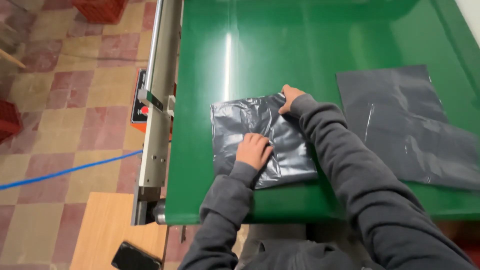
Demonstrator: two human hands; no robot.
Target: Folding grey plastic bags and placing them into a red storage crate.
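On the green table (300, 45), left hand (254, 150) presses flat on a folded grey bag (240, 120); right hand (290, 97) pinches its top edge.

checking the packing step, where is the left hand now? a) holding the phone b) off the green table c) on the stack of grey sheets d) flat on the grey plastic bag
d: the left hand presses flat on the filled grey plastic bag on the green table.
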